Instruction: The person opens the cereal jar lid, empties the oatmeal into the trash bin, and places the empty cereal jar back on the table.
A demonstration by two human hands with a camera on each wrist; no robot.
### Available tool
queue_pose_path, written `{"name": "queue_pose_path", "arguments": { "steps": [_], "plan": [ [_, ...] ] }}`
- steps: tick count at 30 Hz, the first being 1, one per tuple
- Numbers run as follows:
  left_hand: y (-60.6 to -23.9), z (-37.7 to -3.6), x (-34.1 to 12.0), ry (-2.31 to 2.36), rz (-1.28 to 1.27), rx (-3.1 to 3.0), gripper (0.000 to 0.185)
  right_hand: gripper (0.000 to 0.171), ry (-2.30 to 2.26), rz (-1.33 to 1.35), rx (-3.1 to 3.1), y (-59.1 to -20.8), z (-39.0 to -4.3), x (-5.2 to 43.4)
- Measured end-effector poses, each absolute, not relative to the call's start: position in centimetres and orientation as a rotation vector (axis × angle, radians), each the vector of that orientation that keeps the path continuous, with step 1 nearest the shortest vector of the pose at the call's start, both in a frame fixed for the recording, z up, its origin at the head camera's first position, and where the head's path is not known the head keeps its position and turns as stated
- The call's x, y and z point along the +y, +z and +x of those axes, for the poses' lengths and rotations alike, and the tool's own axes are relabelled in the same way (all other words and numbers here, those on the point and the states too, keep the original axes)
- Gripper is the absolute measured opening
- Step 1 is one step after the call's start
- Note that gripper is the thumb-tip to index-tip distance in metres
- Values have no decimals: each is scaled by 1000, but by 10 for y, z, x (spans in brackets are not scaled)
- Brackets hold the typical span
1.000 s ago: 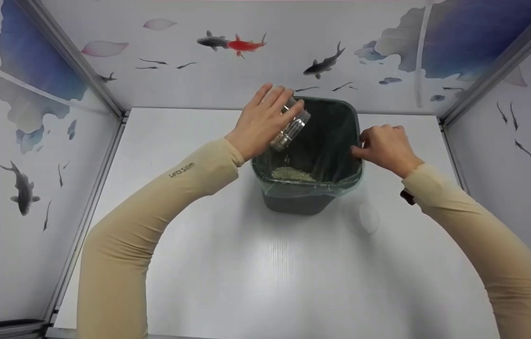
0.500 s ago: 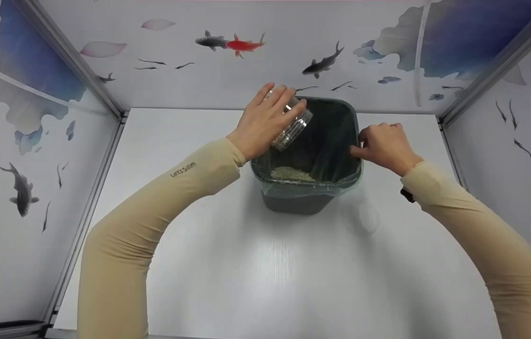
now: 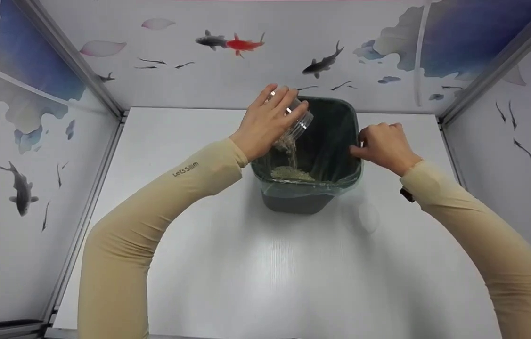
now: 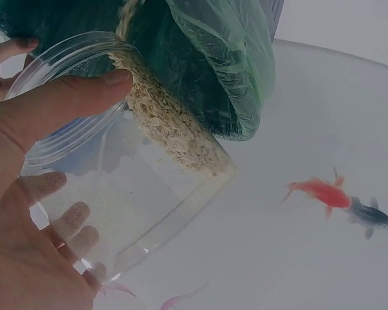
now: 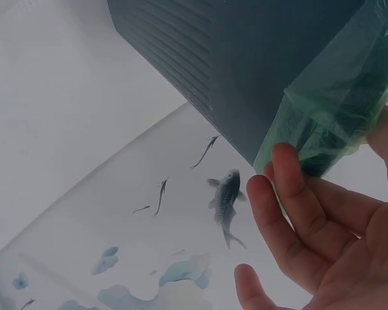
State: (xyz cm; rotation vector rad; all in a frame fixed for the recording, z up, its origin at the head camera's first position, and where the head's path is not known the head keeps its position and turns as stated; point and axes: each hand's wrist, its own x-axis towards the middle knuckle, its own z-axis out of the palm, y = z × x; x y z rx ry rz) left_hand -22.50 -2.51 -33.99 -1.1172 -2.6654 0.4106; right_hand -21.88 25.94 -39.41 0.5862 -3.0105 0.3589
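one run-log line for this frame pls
left hand: grips tilted clear jar | grain: pouring into lined bin | right hand: holds bin rim

Head view looks down on the bin (image 3: 311, 155); both wrist views sit close beside it (image 4: 200, 71) (image 5: 246, 77), facing upward.

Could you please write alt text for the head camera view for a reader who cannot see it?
The left hand tips a clear plastic jar, pouring tan grain into a dark square bin lined with a green plastic bag. The right hand grips the bin's rim on a white table.
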Motion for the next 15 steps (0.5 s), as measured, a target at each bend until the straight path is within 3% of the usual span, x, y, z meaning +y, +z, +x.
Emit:
{"name": "queue_pose_path", "arguments": {
  "steps": [15],
  "plan": [
    [-343, -224, -26, 459, -1133, -2606, 83, 27, 324, 580, -3018, -394, -219, 258]
  ]
}}
